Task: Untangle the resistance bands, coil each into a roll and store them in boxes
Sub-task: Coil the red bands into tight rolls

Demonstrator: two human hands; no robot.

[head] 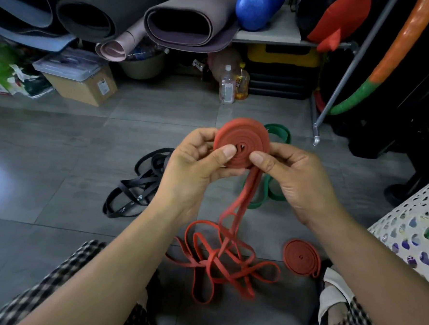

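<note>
Left hand (pixel 196 161): raised in front of the body, forearm coming up from the lower left, palm turned inward.
Right hand (pixel 290 177): raised at the same height, forearm coming up from the lower right, palm facing the left hand.
Red coil (pixel 242 136): flat spiral disc of wound band, held up between both hands above the floor, face toward the camera, small gap at its centre.
Loose tail (pixel 217 263): double red strand hanging from the coil's lower edge, dropping between the wrists to a tangle of loops on the floor (pixel 58 152) between the knees.
Left grip: closed on the coil, thumb pressed on its face just left of centre, fingers curled behind the rim.
Right grip: closed on the coil too, thumb on its face just right of centre, fingers wrapped behind.
Second red roll (pixel 301 258): fully wound, lying flat on the floor beside the tangle, below the right forearm.
Green band (pixel 278 133): loose on the floor behind the hands, partly hidden.
Black bands (pixel 137 182): loose heap on the floor, left of the left hand.
White basket (pixel 410 232): perforated, at the right edge.
</note>
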